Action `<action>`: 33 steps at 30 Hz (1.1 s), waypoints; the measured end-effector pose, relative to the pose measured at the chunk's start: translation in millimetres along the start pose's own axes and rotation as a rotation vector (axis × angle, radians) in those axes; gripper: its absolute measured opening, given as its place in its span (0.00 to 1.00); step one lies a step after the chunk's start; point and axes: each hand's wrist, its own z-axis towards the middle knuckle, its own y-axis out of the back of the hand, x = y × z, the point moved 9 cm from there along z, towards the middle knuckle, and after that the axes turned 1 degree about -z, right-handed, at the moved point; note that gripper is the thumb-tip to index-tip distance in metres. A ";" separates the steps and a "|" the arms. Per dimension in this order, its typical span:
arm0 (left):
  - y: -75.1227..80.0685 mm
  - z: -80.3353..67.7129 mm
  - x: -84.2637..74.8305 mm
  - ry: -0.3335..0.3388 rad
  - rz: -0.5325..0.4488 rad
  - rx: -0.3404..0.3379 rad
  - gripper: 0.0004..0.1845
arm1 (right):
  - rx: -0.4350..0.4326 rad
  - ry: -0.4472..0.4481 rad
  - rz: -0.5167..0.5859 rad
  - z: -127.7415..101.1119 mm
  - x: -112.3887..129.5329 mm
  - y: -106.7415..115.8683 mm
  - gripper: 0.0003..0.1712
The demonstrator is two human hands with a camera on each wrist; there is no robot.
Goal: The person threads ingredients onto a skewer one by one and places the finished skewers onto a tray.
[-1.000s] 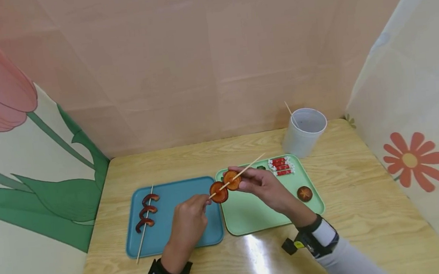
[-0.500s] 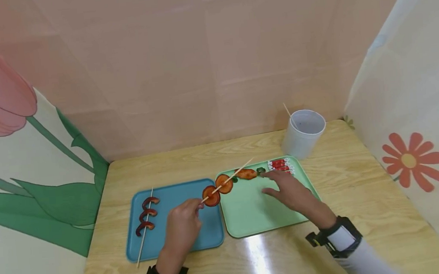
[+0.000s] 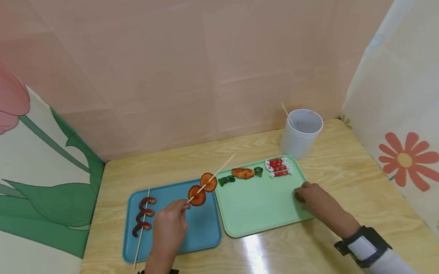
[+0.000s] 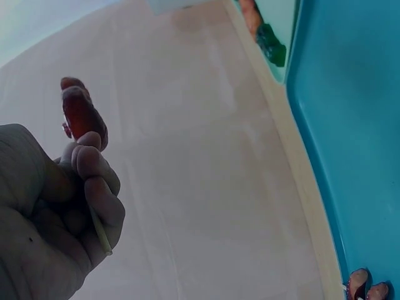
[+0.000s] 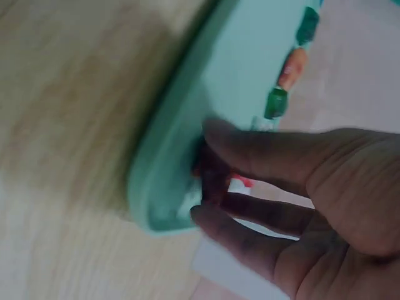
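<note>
The left hand (image 3: 167, 228) pinches the lower end of a wooden skewer (image 3: 212, 177) between thumb and curled fingers (image 4: 94, 181). The skewer carries 2 round orange-red slices (image 3: 202, 189), one just above the other, close to the fingertips. Its long axis runs diagonally, from the hand over the blue tray (image 3: 196, 230) up and to the right, and its bare pointed end stands above the near-left corner of the green tray (image 3: 257, 212).

The right hand (image 3: 316, 200) rests at the right edge of the green tray. Its thumb and fingers (image 5: 250, 156) are curled around a small dark red-brown piece (image 5: 209, 178) at the tray rim. In the head view the hand covers this piece; the right wrist view is blurred, so the piece cannot be identified further, and whether it has left the tray cannot be told.

Key relation: the gripped piece lies to the right of the skewer tip, well apart from it, with the full width of the green tray between them. The right hand is the nearer hand to the piece; the left hand is the nearer hand to the skewer.

Other items:
- Blue tray: 1 finished skewer (image 3: 141, 225) with 3 curved dark pieces.
- Green tray, far edge: green pieces (image 3: 226, 180), 1 orange piece (image 3: 243, 172), red-and-white sticks (image 3: 278, 167).
- Counter (image 3: 365, 194): 1 white cup (image 3: 300, 135) holding 1 spare stick.
</note>
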 end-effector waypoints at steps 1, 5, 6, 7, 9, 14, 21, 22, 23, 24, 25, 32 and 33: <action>0.1 0.3 0.6 0.005 0.004 0.003 0.13 | -0.006 0.009 0.002 -0.1 0.6 -0.9 0.08; -0.2 0.7 2.1 0.022 0.001 0.017 0.12 | -0.036 0.025 -0.003 -0.1 2.1 -1.9 0.08; 0.3 1.0 2.2 0.024 -0.002 0.017 0.12 | -0.044 0.028 -0.010 0.3 2.4 -1.8 0.08; 0.6 0.9 2.3 0.026 -0.004 0.017 0.12 | -0.050 0.032 -0.017 0.7 2.8 -2.0 0.08; 1.2 0.7 1.9 0.025 -0.008 0.016 0.12 | -0.060 0.041 -0.028 2.0 4.3 -1.6 0.07; 0.2 -0.4 -0.2 0.002 0.001 -0.001 0.12 | -0.056 0.085 0.014 11.9 16.3 3.1 0.13; 1.7 2.0 -8.3 -0.035 -0.011 -0.034 0.12 | -0.064 0.091 0.654 39.2 39.7 32.0 0.27; 1.5 2.3 -9.3 -0.040 -0.013 -0.036 0.12 | -0.055 0.078 0.772 42.4 41.6 35.6 0.28; 1.0 2.6 -10.3 -0.046 -0.016 -0.035 0.12 | -0.045 0.064 0.870 44.8 43.6 39.2 0.29; 0.6 3.0 -11.5 -0.051 -0.017 -0.033 0.12 | -0.033 0.053 0.966 46.8 45.6 42.6 0.30; -0.6 3.1 -12.1 -0.054 -0.019 -0.029 0.11 | -0.022 0.048 1.050 48.3 48.0 45.5 0.30; -6.5 3.2 -16.2 -0.049 -0.024 0.007 0.12 | 0.051 0.198 1.526 54.6 77.0 67.3 0.29; -7.0 3.3 -17.1 -0.051 -0.028 0.010 0.13 | 0.058 0.218 1.572 55.2 81.0 70.5 0.29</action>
